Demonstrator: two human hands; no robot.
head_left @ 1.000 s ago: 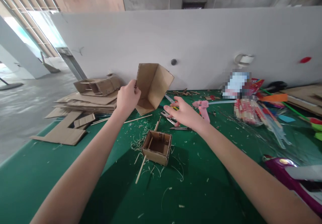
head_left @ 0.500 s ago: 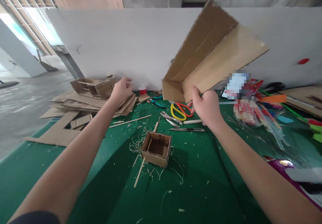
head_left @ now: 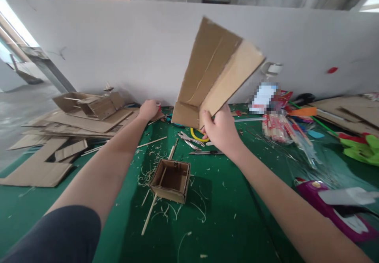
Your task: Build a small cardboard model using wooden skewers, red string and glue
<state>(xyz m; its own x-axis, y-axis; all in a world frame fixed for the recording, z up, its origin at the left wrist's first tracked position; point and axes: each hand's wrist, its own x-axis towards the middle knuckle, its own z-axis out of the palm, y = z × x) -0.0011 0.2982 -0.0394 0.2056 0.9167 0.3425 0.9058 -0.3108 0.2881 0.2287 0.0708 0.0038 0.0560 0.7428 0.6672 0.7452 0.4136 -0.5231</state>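
Gripping folded cardboard [head_left: 211, 66], likely light and stiff, sensibly near its edge is the right hand [head_left: 222, 129]; left hand [head_left: 148, 109] state I cannot tell.

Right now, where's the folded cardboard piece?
In the head view, the folded cardboard piece is just right of centre, held up in the right hand before the pale wall.

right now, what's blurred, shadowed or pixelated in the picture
Head view: the cardboard in the right hand looks soft at its upper right corner; shadows darken the green table around the small box; a pixelated patch hides detail near the wall.
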